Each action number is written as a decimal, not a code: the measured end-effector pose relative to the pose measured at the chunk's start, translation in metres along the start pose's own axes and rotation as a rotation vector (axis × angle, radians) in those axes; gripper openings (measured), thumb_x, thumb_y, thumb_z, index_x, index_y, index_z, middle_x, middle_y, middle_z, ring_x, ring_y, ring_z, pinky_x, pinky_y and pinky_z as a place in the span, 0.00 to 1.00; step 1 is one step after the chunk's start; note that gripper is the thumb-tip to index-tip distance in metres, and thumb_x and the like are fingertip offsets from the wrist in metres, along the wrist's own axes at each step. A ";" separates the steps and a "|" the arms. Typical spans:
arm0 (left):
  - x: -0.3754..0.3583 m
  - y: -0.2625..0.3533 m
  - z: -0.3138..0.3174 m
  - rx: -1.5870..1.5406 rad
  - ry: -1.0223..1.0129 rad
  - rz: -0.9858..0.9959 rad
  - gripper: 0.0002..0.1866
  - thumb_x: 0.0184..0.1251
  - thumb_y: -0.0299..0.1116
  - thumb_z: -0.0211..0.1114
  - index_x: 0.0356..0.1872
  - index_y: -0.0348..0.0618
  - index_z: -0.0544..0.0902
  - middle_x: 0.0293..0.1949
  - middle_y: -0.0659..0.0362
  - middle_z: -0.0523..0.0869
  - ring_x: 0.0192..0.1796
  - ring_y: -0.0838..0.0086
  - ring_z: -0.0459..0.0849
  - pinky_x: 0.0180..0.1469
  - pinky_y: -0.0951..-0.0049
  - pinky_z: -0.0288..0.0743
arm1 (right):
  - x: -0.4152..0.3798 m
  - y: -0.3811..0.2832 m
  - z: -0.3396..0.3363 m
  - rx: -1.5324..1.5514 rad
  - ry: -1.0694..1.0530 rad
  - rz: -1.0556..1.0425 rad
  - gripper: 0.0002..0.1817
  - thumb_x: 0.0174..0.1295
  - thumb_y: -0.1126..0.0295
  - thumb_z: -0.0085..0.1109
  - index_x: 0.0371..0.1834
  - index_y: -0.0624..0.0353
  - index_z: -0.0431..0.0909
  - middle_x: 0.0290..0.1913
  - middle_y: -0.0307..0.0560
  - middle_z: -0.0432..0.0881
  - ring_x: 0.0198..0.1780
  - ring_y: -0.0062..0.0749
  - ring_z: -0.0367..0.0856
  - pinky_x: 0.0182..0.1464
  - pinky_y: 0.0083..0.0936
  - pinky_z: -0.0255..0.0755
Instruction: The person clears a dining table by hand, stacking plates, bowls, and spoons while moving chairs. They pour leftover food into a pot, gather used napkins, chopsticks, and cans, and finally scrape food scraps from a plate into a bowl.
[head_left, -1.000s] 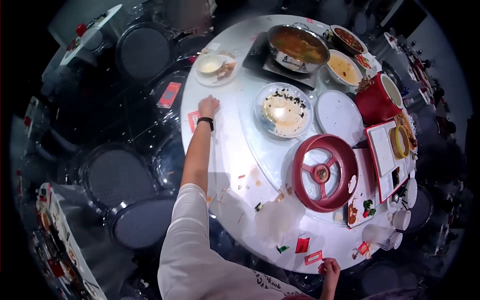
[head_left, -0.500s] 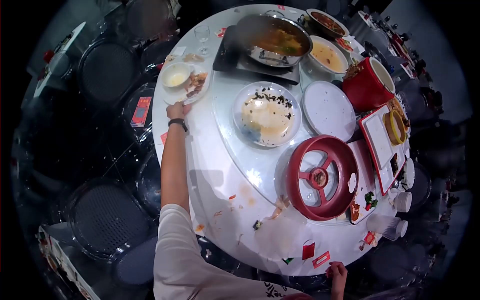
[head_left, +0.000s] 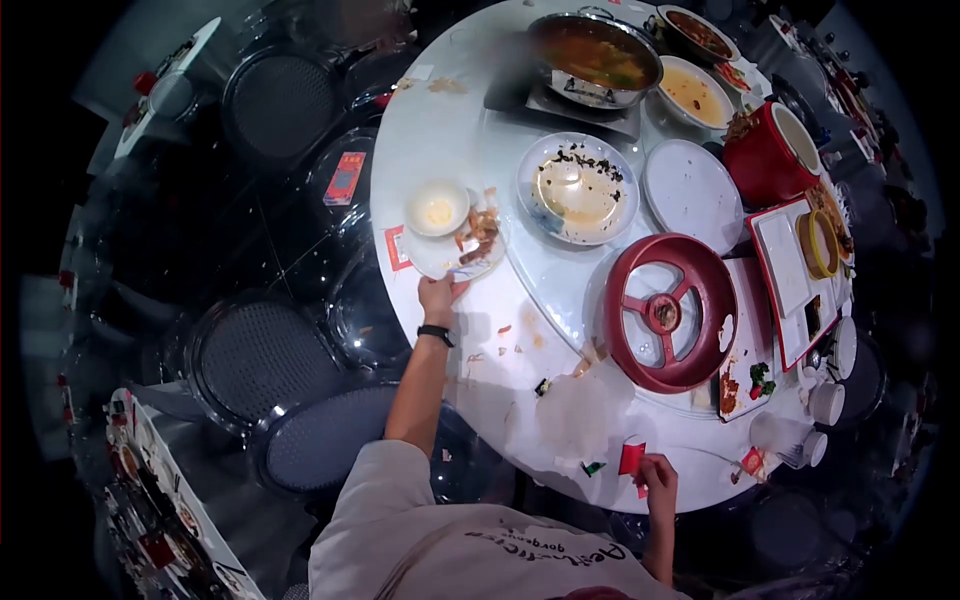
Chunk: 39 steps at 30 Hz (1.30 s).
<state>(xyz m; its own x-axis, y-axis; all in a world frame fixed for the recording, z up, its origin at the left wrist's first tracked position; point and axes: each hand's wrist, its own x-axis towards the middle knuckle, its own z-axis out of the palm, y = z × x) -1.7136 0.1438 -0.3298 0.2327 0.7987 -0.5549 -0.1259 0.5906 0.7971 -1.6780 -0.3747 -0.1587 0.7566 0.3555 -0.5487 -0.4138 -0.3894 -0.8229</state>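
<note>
Plate (head_left: 440,262): lay at the left edge of the round table (head_left: 450,130), carrying a small bowl (head_left: 437,208) and food scraps (head_left: 480,232).
Left hand (head_left: 437,297): gripped the plate's near rim, fingers closed on it, watch (head_left: 436,334) on the wrist.
Right hand (head_left: 658,473): rested at the table's near edge, fingers pinching a red packet (head_left: 631,458).
Turntable centre: held a dirty dish (head_left: 577,188), with a clean white plate (head_left: 692,195) just right of it.
Near right: red ring dish (head_left: 670,312) sat beside a white tray (head_left: 795,280).
Far side: hotpot (head_left: 594,58) stood on its burner, a soup bowl (head_left: 695,92) to its right, a red bucket (head_left: 772,155) nearer.
Left of table: dark chairs (head_left: 262,355) stood close.
</note>
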 end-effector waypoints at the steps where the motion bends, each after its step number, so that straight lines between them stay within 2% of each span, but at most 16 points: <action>1: -0.023 -0.016 -0.007 0.009 0.012 -0.024 0.11 0.64 0.19 0.54 0.47 0.27 0.73 0.40 0.49 0.82 0.35 0.64 0.87 0.35 0.72 0.87 | 0.005 0.002 0.006 0.014 -0.061 -0.023 0.09 0.69 0.69 0.51 0.40 0.63 0.77 0.24 0.38 0.77 0.26 0.18 0.73 0.30 0.16 0.66; 5: -0.119 -0.055 -0.032 0.120 -0.008 -0.098 0.10 0.65 0.27 0.58 0.43 0.29 0.74 0.35 0.50 0.83 0.30 0.67 0.85 0.31 0.73 0.84 | 0.015 -0.010 0.039 0.050 -0.300 -0.069 0.07 0.69 0.71 0.51 0.41 0.63 0.77 0.26 0.39 0.78 0.27 0.18 0.73 0.32 0.15 0.66; 7: -0.159 -0.054 -0.049 0.233 -0.062 -0.121 0.11 0.66 0.31 0.59 0.41 0.30 0.75 0.33 0.51 0.83 0.28 0.69 0.85 0.29 0.73 0.83 | 0.010 -0.019 0.050 0.036 -0.365 -0.078 0.07 0.69 0.72 0.51 0.42 0.64 0.77 0.26 0.39 0.77 0.28 0.18 0.72 0.32 0.15 0.66; 11: -0.185 -0.019 -0.079 0.452 -0.020 0.095 0.15 0.67 0.39 0.62 0.37 0.33 0.77 0.28 0.53 0.84 0.23 0.72 0.84 0.24 0.74 0.80 | 0.001 -0.023 0.057 0.031 -0.398 -0.083 0.07 0.69 0.74 0.51 0.43 0.64 0.77 0.26 0.38 0.76 0.28 0.17 0.71 0.33 0.14 0.65; 14: -0.170 0.004 -0.077 0.447 0.037 0.260 0.17 0.66 0.32 0.61 0.51 0.32 0.73 0.39 0.50 0.83 0.28 0.70 0.85 0.27 0.74 0.82 | -0.010 -0.020 0.054 0.049 -0.367 -0.074 0.06 0.68 0.74 0.51 0.42 0.64 0.77 0.26 0.38 0.76 0.28 0.16 0.71 0.32 0.14 0.65; 17: -0.149 0.004 -0.081 0.258 -0.239 0.043 0.27 0.62 0.21 0.57 0.64 0.33 0.64 0.47 0.47 0.80 0.35 0.64 0.87 0.31 0.72 0.85 | -0.019 -0.013 0.050 0.086 -0.356 -0.076 0.07 0.68 0.74 0.51 0.42 0.64 0.77 0.26 0.37 0.76 0.28 0.16 0.72 0.31 0.15 0.65; 19: -0.147 0.004 -0.073 0.248 -0.297 -0.030 0.29 0.59 0.17 0.55 0.64 0.33 0.62 0.46 0.46 0.80 0.36 0.62 0.87 0.34 0.71 0.86 | -0.020 -0.001 0.049 0.129 -0.341 -0.075 0.06 0.67 0.73 0.52 0.42 0.63 0.77 0.26 0.37 0.76 0.28 0.16 0.72 0.30 0.14 0.66; 21: -0.164 0.012 -0.055 0.230 -0.351 -0.076 0.29 0.57 0.15 0.55 0.62 0.33 0.63 0.44 0.47 0.79 0.37 0.60 0.87 0.35 0.70 0.87 | -0.015 0.014 0.053 0.154 -0.367 -0.071 0.06 0.67 0.73 0.53 0.42 0.63 0.77 0.27 0.37 0.77 0.28 0.16 0.73 0.31 0.14 0.67; 25: -0.203 0.030 -0.032 0.203 -0.483 -0.093 0.25 0.58 0.18 0.56 0.59 0.34 0.66 0.43 0.48 0.80 0.36 0.62 0.86 0.35 0.70 0.85 | -0.003 0.032 0.072 0.233 -0.358 -0.094 0.07 0.65 0.70 0.54 0.43 0.60 0.77 0.30 0.38 0.78 0.30 0.17 0.75 0.32 0.15 0.71; 27: -0.217 0.032 -0.029 0.229 -0.504 -0.074 0.23 0.58 0.20 0.57 0.57 0.34 0.68 0.42 0.49 0.80 0.35 0.63 0.85 0.35 0.71 0.84 | 0.006 0.023 0.084 0.157 -0.342 -0.124 0.16 0.64 0.65 0.58 0.53 0.56 0.73 0.36 0.41 0.79 0.32 0.20 0.78 0.31 0.18 0.73; 29: -0.237 0.031 -0.033 0.264 -0.510 -0.054 0.21 0.59 0.22 0.58 0.55 0.35 0.70 0.41 0.50 0.80 0.35 0.64 0.85 0.35 0.71 0.83 | 0.012 0.002 0.092 0.054 -0.336 -0.149 0.30 0.62 0.59 0.60 0.66 0.50 0.61 0.45 0.47 0.78 0.36 0.25 0.81 0.32 0.21 0.76; 31: -0.257 0.027 -0.038 0.327 -0.520 -0.038 0.19 0.59 0.24 0.59 0.53 0.35 0.71 0.40 0.51 0.81 0.34 0.65 0.84 0.35 0.71 0.82 | 0.006 -0.027 0.092 0.118 -0.386 -0.107 0.40 0.62 0.56 0.61 0.73 0.45 0.49 0.52 0.52 0.75 0.40 0.30 0.82 0.34 0.25 0.78; 33: -0.276 0.020 -0.046 0.399 -0.537 -0.033 0.17 0.60 0.26 0.60 0.51 0.36 0.73 0.39 0.52 0.81 0.33 0.66 0.84 0.35 0.71 0.81 | 0.000 -0.041 0.075 0.308 -0.539 -0.026 0.43 0.62 0.57 0.61 0.75 0.44 0.43 0.54 0.53 0.75 0.43 0.32 0.82 0.37 0.29 0.79; 36: -0.293 0.001 -0.042 0.527 -0.616 -0.006 0.15 0.61 0.28 0.61 0.48 0.36 0.75 0.38 0.53 0.81 0.33 0.67 0.83 0.35 0.71 0.79 | -0.006 -0.023 0.046 0.514 -0.601 -0.020 0.43 0.63 0.62 0.60 0.75 0.48 0.43 0.54 0.53 0.75 0.50 0.35 0.80 0.39 0.32 0.80; 37: -0.294 -0.003 -0.038 0.568 -0.641 0.026 0.14 0.61 0.29 0.62 0.48 0.36 0.76 0.37 0.53 0.81 0.32 0.67 0.82 0.35 0.71 0.79 | -0.009 -0.009 0.034 0.570 -0.588 -0.008 0.40 0.61 0.65 0.59 0.73 0.52 0.47 0.55 0.52 0.75 0.52 0.36 0.79 0.44 0.34 0.78; 39: -0.281 -0.008 -0.030 0.663 -0.637 0.152 0.13 0.61 0.31 0.63 0.46 0.37 0.78 0.37 0.54 0.82 0.32 0.68 0.82 0.34 0.71 0.78 | -0.026 0.013 -0.005 0.701 -0.408 0.048 0.35 0.59 0.70 0.57 0.69 0.59 0.54 0.57 0.51 0.74 0.55 0.37 0.77 0.54 0.36 0.75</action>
<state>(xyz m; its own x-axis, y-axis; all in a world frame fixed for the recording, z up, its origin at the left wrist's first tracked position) -1.8069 -0.0822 -0.1876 0.7692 0.5318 -0.3542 0.3321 0.1409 0.9327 -1.7003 -0.3928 -0.1542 0.5421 0.6862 -0.4851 -0.7641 0.1623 -0.6243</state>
